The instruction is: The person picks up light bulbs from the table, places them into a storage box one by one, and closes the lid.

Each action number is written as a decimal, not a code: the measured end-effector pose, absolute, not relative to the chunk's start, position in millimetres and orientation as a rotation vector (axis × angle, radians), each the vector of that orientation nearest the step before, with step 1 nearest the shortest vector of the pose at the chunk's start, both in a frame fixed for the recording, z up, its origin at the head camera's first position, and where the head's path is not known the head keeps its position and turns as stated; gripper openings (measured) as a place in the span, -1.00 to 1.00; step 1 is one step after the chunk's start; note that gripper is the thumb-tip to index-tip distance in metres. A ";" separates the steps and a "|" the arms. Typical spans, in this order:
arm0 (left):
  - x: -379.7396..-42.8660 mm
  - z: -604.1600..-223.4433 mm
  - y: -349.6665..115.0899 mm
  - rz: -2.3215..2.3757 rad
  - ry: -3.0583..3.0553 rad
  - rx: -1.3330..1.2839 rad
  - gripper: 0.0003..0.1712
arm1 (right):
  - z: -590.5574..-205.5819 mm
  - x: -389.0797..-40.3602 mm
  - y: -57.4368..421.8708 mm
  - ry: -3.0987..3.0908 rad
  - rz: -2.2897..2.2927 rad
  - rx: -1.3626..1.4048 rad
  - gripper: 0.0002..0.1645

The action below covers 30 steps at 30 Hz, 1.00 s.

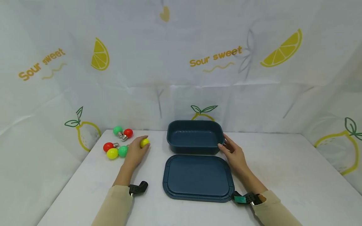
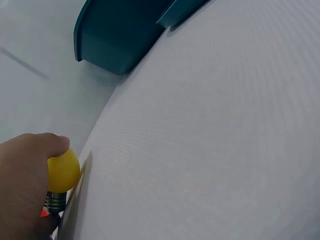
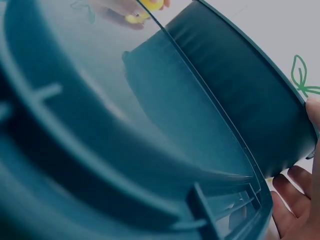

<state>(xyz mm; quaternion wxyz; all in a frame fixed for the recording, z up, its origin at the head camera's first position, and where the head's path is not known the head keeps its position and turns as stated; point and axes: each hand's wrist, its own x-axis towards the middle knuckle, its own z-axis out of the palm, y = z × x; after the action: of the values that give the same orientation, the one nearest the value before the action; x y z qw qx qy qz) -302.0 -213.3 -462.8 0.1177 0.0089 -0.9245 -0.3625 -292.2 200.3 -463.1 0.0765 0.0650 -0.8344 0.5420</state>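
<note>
A yellow light bulb (image 1: 144,142) is pinched between the thumb and fingers of my left hand (image 1: 135,153), just above or on the table left of the container. In the left wrist view the bulb's metal screw base (image 2: 55,202) points down past the thumb. My right hand (image 1: 235,157) holds the right end of a dark blue rectangular container (image 1: 195,138), thumb at its front corner and fingers along the side. The container stands upright, and its inside looks bare. In front of it lies a flat dark blue lid (image 1: 198,177).
Left of my left hand, several bulbs lie loose: a green bulb (image 1: 117,130) and a red bulb (image 1: 128,133) at the back, another red bulb (image 1: 108,146), a yellow bulb (image 1: 112,153) and a green bulb (image 1: 123,151) nearer. A white printed cloth (image 1: 135,103) hangs behind the table.
</note>
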 end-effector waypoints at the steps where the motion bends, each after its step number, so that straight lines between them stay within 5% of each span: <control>1: -302.0 -463.3 -213.6 -1.071 -2.703 0.022 -0.46 | -463.5 -291.5 200.1 -2.507 1.612 0.199 -0.21; 30: -300.7 -420.9 -181.0 -1.240 -2.414 -0.087 -0.47 | -465.9 -291.2 199.0 -2.523 1.526 0.248 -0.24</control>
<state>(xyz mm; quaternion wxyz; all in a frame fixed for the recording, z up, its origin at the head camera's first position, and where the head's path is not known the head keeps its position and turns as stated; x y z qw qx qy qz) -300.7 -181.0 -420.9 0.2117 -0.0313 -0.8688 -0.4465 -291.2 199.0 -465.9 0.0915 0.0834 -0.8491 0.5135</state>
